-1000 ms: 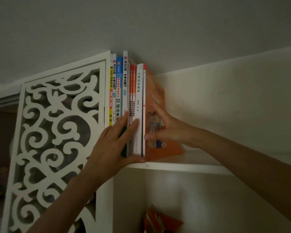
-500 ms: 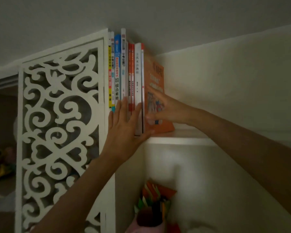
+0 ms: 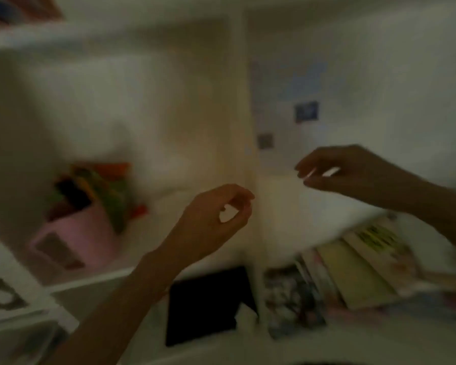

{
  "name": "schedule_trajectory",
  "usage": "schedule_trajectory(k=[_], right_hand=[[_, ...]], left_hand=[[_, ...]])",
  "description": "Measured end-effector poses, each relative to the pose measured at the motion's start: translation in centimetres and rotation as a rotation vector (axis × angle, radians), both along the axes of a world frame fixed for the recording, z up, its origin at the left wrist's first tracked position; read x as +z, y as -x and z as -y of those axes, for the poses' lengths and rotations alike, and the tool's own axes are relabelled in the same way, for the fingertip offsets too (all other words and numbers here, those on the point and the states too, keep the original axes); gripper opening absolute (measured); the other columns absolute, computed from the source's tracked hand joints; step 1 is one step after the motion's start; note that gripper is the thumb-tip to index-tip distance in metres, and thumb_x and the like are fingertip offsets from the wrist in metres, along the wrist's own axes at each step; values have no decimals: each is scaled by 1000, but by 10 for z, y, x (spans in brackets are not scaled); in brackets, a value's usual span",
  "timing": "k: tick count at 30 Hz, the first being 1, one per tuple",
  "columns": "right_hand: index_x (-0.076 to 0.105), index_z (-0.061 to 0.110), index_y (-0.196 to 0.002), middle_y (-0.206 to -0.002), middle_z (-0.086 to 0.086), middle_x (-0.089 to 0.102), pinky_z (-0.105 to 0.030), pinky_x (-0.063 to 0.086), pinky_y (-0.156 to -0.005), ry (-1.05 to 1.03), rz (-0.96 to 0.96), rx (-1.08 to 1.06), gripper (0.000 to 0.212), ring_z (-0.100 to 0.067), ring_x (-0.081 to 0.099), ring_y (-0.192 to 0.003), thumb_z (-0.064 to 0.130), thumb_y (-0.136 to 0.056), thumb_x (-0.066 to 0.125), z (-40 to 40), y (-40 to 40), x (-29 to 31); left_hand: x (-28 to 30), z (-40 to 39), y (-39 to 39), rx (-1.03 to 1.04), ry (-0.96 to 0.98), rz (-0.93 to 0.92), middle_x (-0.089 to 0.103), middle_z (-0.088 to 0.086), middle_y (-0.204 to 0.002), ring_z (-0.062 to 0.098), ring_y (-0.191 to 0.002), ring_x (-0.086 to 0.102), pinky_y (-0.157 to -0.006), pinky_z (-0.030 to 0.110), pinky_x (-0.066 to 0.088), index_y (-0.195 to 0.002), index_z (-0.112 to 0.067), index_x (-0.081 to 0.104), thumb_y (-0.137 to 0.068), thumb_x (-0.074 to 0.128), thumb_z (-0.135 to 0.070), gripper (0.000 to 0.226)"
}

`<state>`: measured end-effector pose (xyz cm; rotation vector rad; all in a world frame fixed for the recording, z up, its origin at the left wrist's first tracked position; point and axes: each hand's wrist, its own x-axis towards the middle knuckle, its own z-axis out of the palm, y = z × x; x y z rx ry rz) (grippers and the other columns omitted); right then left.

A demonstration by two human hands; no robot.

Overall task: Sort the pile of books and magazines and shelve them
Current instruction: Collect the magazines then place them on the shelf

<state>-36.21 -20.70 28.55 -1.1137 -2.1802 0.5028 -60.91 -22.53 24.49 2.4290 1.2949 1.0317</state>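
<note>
Both of your hands hang in mid-air holding nothing. Your left hand (image 3: 216,217) sits near the middle of the view with its fingers loosely curled, fingertips close to the thumb, and nothing between them. Your right hand (image 3: 348,169) is higher and further right, fingers drooping and relaxed, also bare. The view is heavily blurred, so finer detail of the fingers cannot be read.

What the next move turns on, in my judgement, is the pile of books and magazines (image 3: 353,272). It lies below and to the right, under your right forearm, well apart from either hand. The volumes lean or lie fanned out, their long edges running from near-left up toward far-right. Your right hand is the nearer one; it would need to drop down and slightly toward you to reach them. A dark flat item (image 3: 208,304) lies just left of the pile, below your left wrist; whether it is a book cannot be told.

For containers, a pink holder (image 3: 74,241) stands in a shelf compartment (image 3: 95,279) on the left, stuffed with colourful pieces in green, orange and black that stick out of its top.
</note>
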Motion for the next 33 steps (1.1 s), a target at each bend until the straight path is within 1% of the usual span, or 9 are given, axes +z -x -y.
schedule_trajectory(k=[4, 6, 9, 13, 17, 21, 24, 28, 33], right_hand=[[64, 26, -96, -97, 2, 65, 1, 39, -61, 369, 63, -270, 17, 6, 59, -74, 16, -83, 68, 13, -102, -117], [64, 15, -109, -101, 1, 60, 4, 37, -61, 480, 107, -388, 24, -5, 57, -86, 17, -85, 67, 24, -148, -157], [63, 17, -110, -102, 2, 61, -1, 41, -59, 573, 121, -486, 24, -8, 60, -86, 20, -86, 65, 30, -215, -207], [64, 18, -109, -102, 3, 64, -9, 50, -61, 652, 96, -556, 22, 4, 56, -76, 19, -87, 65, 15, -293, -257], [62, 8, -114, -109, -5, 61, -4, 40, -75, 484, 17, -735, 27, -22, 59, -100, 17, -88, 62, -21, -361, -281], [57, 0, -114, -115, -20, 58, -33, 40, -85, 413, -70, -1021, 30, -35, 54, -107, 20, -93, 56, -62, -426, -290], [53, 0, -110, -110, -19, 58, -36, 43, -78, 650, -125, -1083, 39, -33, 56, -99, 35, -93, 53, -85, -449, -293], [39, 5, -109, -96, -10, 51, -44, 51, -79, 773, -289, -1069, 37, -27, 53, -86, 27, -89, 62, -101, -440, -301], [44, 9, -92, -84, -1, 53, -34, 51, -69, 852, -588, -1042, 31, -20, 55, -79, 20, -81, 72, -105, -441, -303]], left_hand=[[-99, -26, -89, -199, 334, -25, 65, -11, -93, -15, -84, 56, -70, 3, 39, -99, -23, 63, -85, 58, -27, 16], [-134, -35, -134, -266, 453, -30, 64, -6, -93, -13, -81, 55, -69, 1, 38, -100, -18, 63, -86, 59, -23, 15], [-176, -54, -200, -276, 606, -25, 61, -6, -91, -3, -74, 57, -68, 3, 40, -102, -13, 63, -76, 52, -33, 35], [-232, -89, -276, -192, 714, -27, 62, 0, -93, 1, -79, 58, -67, 8, 42, -98, -19, 60, -85, 61, -20, 13], [-271, -118, -350, -36, 818, 44, 60, 5, -108, 15, -95, 56, -79, 22, 44, -111, -7, 60, -88, 60, -10, 23], [-284, -140, -416, 181, 886, 232, 57, -4, -85, 19, -87, 57, -72, 28, 42, -92, -13, 56, -90, 59, -20, 7], [-288, -152, -451, 261, 1002, 378, 59, 2, -79, 17, -73, 57, -68, 31, 47, -93, -6, 52, -91, 57, -23, 18], [-289, -179, -474, 379, 1255, 645, 66, 16, -107, 29, -89, 65, -69, 32, 51, -111, 3, 59, -91, 58, -23, 33], [-279, -190, -477, 278, 1304, 591, 65, 12, -103, 21, -83, 63, -65, 27, 52, -116, 0, 56, -95, 48, -13, 26]])
